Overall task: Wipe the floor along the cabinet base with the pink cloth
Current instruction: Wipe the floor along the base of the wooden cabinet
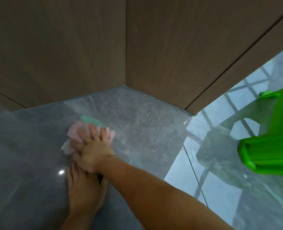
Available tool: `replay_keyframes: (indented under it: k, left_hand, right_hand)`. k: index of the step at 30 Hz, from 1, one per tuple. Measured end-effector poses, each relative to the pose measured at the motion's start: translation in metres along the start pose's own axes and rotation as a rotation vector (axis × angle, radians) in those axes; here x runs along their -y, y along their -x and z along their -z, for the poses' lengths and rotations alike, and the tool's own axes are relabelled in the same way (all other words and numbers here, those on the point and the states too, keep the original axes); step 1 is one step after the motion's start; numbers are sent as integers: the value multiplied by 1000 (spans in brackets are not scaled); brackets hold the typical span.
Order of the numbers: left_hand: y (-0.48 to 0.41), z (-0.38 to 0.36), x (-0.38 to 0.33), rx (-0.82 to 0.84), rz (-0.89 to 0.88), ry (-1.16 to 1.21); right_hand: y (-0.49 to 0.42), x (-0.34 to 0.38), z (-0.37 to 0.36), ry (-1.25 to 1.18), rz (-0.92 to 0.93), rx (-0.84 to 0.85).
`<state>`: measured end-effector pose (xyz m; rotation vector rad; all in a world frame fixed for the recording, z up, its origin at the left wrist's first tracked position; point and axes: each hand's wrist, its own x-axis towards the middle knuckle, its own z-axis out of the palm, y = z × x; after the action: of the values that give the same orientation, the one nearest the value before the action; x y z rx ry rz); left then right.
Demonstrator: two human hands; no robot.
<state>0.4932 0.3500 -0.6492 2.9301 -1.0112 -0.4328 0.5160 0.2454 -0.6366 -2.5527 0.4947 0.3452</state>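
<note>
My right hand [94, 146] presses flat on the crumpled pink cloth [76, 133] on the grey floor [137, 123], fingers spread over it. A pale green patch [90, 121] shows at the cloth's far edge. The cloth lies a short way in front of the brown wooden cabinet base [57, 90], near the inner corner [125, 86] where two panels meet. The picture is blurred by motion. My left hand is out of view.
My bare foot [82, 193] rests on the floor just below the hand. A bright green plastic stool [270, 146] stands at the right on glossy tiles [220, 188] that mirror a window grid. The cabinet's outer corner [189, 112] juts out right of the cloth.
</note>
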Motion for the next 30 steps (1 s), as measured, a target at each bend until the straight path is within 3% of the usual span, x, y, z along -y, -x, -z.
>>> replay_keyframes:
  k: [2,5,10,13,17,19,21,23,26,30]
  left_hand:
    - [-19,12,-3,-67,112,81]
    - [-10,9,-6,-83,53,3]
    - [19,-25,12,-100,5,-29]
    - [11,-29,13,-133,-23,-51]
    - [13,-30,9,-128,-18,-31]
    - [11,-26,6,-108,-3,-17]
    - [14,-21,4,-63,0,-10]
    - [16,-17,7,-46,8,10]
    - [16,-15,14,-38,-25,71]
    - [14,-15,13,53,8,102]
  right_hand:
    - [-9,40,-12,75,155,111]
    - [-5,9,-6,99,71,43]
    - [77,-152,27,52,-394,-152]
    - [154,-237,37,6,-762,-236]
    - [187,-276,51,-80,-1236,-361]
    - [155,-263,60,-249,-1295,-438]
    - [110,-221,56,-286,-1237,-494]
    - [63,-155,37,-152,-1048,-469]
    - [-5,-55,6,80,-482,-266]
    - [-87,45,-1,169,219,49]
